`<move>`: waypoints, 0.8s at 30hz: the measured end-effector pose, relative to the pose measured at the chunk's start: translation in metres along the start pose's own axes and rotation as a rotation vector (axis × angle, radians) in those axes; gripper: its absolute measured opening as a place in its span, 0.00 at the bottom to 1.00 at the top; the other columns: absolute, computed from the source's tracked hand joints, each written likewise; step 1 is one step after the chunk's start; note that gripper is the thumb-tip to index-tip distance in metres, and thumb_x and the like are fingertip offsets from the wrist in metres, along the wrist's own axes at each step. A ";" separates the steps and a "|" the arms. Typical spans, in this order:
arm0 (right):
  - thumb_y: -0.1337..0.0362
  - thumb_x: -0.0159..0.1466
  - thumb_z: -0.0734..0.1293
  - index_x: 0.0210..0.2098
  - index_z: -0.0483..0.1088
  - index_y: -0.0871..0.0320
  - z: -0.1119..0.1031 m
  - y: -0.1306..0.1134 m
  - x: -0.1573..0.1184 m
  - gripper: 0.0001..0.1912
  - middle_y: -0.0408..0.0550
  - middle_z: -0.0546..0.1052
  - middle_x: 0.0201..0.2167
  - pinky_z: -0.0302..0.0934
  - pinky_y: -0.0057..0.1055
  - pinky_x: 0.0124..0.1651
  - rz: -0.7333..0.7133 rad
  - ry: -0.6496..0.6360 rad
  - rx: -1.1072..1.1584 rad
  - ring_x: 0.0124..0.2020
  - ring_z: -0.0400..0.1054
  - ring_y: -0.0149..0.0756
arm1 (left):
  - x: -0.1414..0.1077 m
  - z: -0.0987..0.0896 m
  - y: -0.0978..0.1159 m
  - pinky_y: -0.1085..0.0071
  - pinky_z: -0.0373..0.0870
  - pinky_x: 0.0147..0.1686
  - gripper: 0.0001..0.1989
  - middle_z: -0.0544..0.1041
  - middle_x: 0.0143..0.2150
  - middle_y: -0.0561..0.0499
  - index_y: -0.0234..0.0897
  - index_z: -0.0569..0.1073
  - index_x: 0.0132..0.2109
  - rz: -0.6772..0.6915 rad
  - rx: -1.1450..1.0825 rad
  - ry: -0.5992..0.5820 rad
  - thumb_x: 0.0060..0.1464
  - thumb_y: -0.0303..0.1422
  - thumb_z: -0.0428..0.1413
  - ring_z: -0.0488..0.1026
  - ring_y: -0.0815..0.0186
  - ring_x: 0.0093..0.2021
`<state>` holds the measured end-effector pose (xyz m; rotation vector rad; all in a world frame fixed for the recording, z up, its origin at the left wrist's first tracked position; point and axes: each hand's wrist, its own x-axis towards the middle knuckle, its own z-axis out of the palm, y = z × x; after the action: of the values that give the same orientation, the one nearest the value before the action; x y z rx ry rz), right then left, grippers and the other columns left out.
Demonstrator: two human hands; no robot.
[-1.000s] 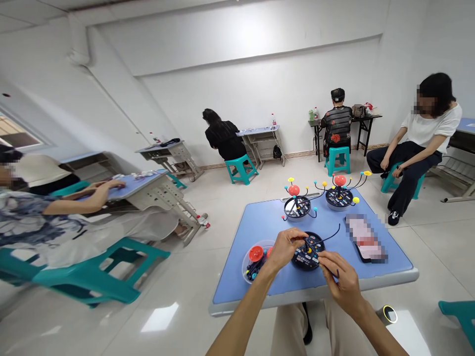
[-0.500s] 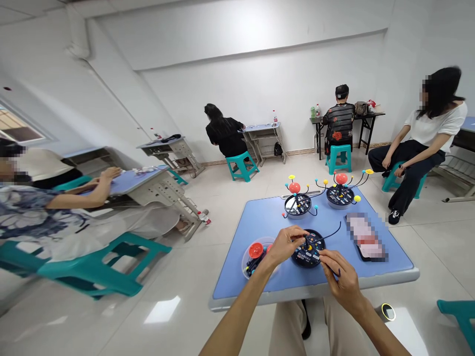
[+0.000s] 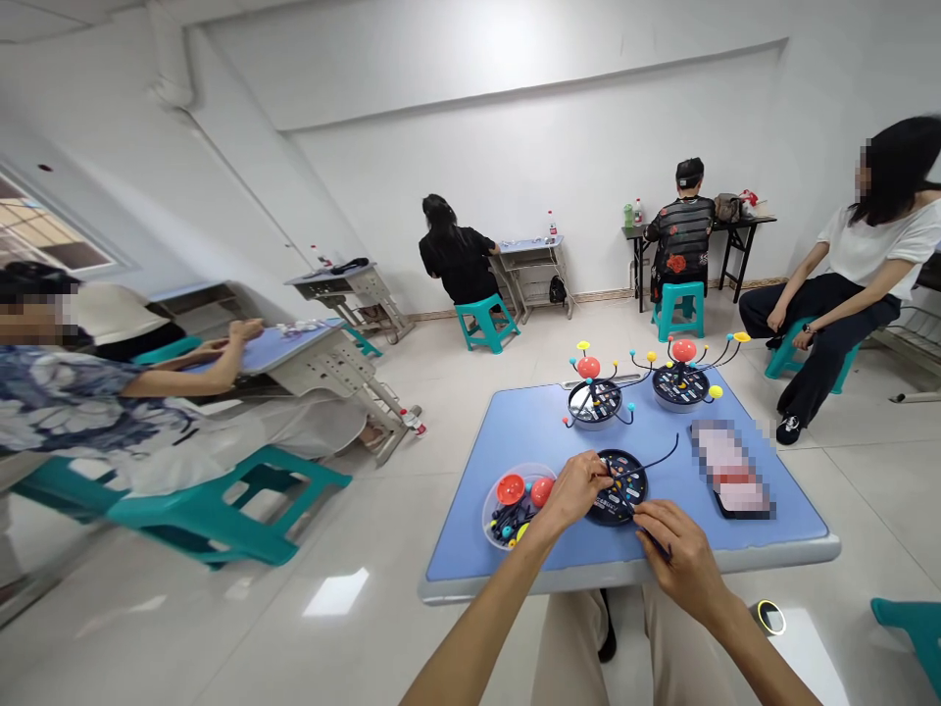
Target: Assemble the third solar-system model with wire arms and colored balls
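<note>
A blue surface (image 3: 507,441) carries all the things near the person, and the round black base (image 3: 609,509) lies on it, close to the near edge. Far to the right beyond this base, a co-worker in a white top (image 3: 867,245) sits on a green stool (image 3: 847,373), apart from the surface. Two models stand beyond the base: the left model (image 3: 594,400) straight behind it and the right model (image 3: 680,384) farther back to the right, each with a red ball raised on top and thin arms with small coloured balls. To the left of the base there is a clear tub (image 3: 486,495), filled with red pieces (image 3: 510,489) and dark parts. To the right of the base lies a phone (image 3: 727,466), its screen blurred.

The left hand (image 3: 583,487) covers the left side of the base; its thumb and fingertips are pinched together at the far end of a dark rod (image 3: 623,493). The right hand (image 3: 682,554), at the near right of the base, has its fingers closed around the same rod. A curved arm (image 3: 666,453) reaches out over the base's right edge. Whether the rod is joined to the base, one cannot tell.
</note>
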<state>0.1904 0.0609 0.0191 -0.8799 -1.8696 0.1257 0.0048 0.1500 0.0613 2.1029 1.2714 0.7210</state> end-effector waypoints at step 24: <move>0.60 0.64 0.67 0.49 0.72 0.53 -0.082 -0.024 0.019 0.14 0.52 0.78 0.41 0.67 0.42 0.48 -0.027 0.117 -0.297 0.45 0.72 0.47 | -0.040 -0.018 0.018 0.69 0.69 0.42 0.13 0.80 0.40 0.48 0.38 0.77 0.45 -0.201 0.066 0.320 0.56 0.24 0.51 0.75 0.64 0.39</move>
<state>0.2425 0.0311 0.0833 -1.0390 -1.8165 -0.2213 -0.0127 0.1106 0.0803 1.9255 1.6718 0.9628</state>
